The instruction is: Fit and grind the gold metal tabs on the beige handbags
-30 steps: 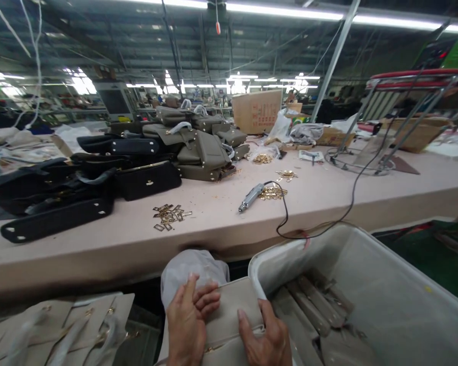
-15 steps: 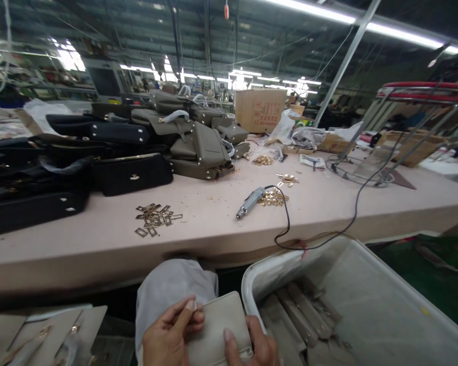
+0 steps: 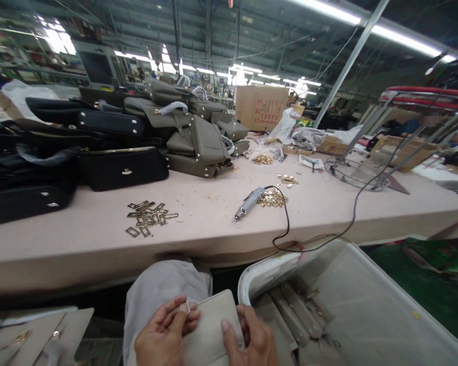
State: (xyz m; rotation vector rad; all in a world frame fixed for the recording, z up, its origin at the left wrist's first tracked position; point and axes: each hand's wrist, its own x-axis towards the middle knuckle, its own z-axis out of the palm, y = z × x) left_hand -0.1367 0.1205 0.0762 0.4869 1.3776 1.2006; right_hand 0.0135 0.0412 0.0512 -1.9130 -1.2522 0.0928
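A light beige leather piece (image 3: 210,325), flat with rounded corners, lies over my lap at the bottom of the view. My right hand (image 3: 254,338) grips its right side, thumb on top and fingers behind. At the piece's upper left edge is my left hand (image 3: 166,328), its thumb and forefinger pinched on a small whitish piece (image 3: 187,306), too small to name. The lower part of the leather piece is cut off by the frame.
On the table (image 3: 202,223) lie an electric screwdriver (image 3: 249,203), gold metal fittings (image 3: 273,197) and dark rectangular frames (image 3: 148,217). Black handbags (image 3: 124,168) and olive handbags (image 3: 202,142) are heaped behind. A white bin (image 3: 381,300) with taupe leather pieces stands right; beige bags (image 3: 66,325) sit left.
The view has turned slightly, so my hands and the leather piece appear a little further left. Both hands keep their hold.
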